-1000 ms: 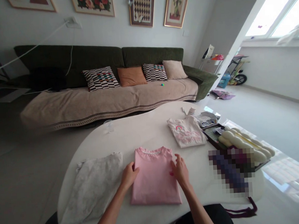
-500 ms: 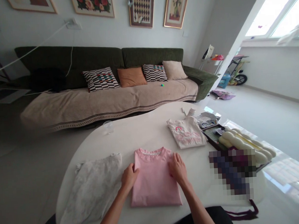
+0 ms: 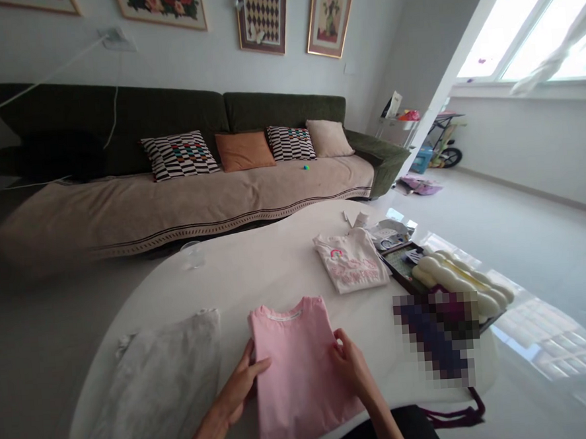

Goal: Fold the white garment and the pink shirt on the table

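A folded pink T-shirt (image 3: 294, 365) lies on the white oval table (image 3: 260, 261) right in front of me, collar away from me. My left hand (image 3: 243, 383) rests on its left edge, fingers stretched along the fabric and thumb on top. My right hand (image 3: 350, 368) lies on its right edge, fingers partly curled against the cloth. Neither hand lifts the shirt off the table.
A grey garment (image 3: 154, 387) lies spread at the left. A folded white printed T-shirt (image 3: 351, 260) sits farther right, beside a dark tray (image 3: 399, 259) with a cream cushion-like object (image 3: 463, 278). A clear glass (image 3: 194, 254) stands near the table's far edge. A green sofa (image 3: 195, 159) is behind.
Both hands slid down the shirt's sides toward me. The view shifted right and tilted, so the shirt now sits lower and slightly turned.
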The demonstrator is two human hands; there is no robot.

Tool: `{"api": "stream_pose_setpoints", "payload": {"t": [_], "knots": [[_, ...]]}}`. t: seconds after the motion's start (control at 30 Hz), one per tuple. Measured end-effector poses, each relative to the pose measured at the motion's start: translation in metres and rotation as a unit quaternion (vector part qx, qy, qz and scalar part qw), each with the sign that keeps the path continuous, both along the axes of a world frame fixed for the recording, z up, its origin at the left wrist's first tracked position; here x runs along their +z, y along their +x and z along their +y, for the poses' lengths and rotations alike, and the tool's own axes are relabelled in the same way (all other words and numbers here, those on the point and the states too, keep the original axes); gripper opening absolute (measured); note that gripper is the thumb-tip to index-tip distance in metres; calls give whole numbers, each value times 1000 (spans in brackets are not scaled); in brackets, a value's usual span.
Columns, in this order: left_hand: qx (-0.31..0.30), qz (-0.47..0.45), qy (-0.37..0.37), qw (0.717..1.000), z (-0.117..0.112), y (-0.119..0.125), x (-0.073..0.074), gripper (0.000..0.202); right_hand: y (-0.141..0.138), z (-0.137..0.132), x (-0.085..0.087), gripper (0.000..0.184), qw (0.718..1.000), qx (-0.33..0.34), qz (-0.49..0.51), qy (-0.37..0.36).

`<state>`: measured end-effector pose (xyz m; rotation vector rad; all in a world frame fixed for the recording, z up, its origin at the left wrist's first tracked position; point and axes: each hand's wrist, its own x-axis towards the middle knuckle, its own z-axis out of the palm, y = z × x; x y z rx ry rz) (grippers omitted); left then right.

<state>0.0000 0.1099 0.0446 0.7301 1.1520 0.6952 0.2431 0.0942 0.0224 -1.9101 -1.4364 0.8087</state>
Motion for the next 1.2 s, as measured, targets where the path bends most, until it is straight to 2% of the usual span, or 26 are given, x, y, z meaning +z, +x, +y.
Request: {"api": "stream_pose_setpoints", "payload": {"t": [0.07, 0.17, 0.27, 0.33, 0.43, 0.5, 0.53, 0.6, 0.7, 0.8, 0.87, 0.93, 1.03, 1.13, 1.2], "knots": [[-31, -69, -1, 997, 13, 21, 11, 83, 21, 6, 14, 21, 1000, 14, 14, 24], [-76, -119, 49, 989, 52, 64, 30, 83, 70, 29, 41, 29, 998, 0, 1, 63], [-99, -83, 117, 985, 106, 117, 47, 77, 131, 74, 67, 34, 994, -39, -41, 96], [-109, -14, 165, 980, 143, 154, 53, 72, 168, 113, 77, 37, 990, -61, -73, 108], [-97, 100, 200, 970, 186, 199, 45, 70, 203, 162, 79, 42, 983, -89, -126, 103], [-85, 161, 206, 961, 198, 218, 31, 75, 213, 171, 70, 48, 977, -105, -161, 94], [-83, 194, 216, 953, 199, 223, 22, 79, 216, 166, 63, 50, 973, -113, -178, 89], [-98, 250, 254, 929, 191, 228, 5, 85, 219, 135, 46, 52, 967, -128, -206, 78], [-196, 280, 325, 882, 169, 227, -14, 86, 222, 53, 10, 61, 961, -158, -227, 24], [-298, 290, 348, 840, 147, 226, -21, 82, 223, -22, -31, 86, 935, -182, -288, -101], [-312, 304, 359, 825, 132, 224, -17, 81, 224, -48, -52, 92, 916, -196, -325, -131], [-305, 309, 378, 818, 112, 216, -10, 79, 228, -55, -62, 94, 909, -206, -338, -131], [-302, 266, 392, 827, 65, 184, 0, 73, 238, -45, -59, 98, 921, -193, -317, -119], [-325, 179, 363, 855, 8, 135, -1, 68, 247, -35, -47, 92, 937, -172, -291, -91], [-303, 137, 299, 895, -26, 103, -8, 60, 248, -35, -39, 83, 943, -173, -275, -66]]}}
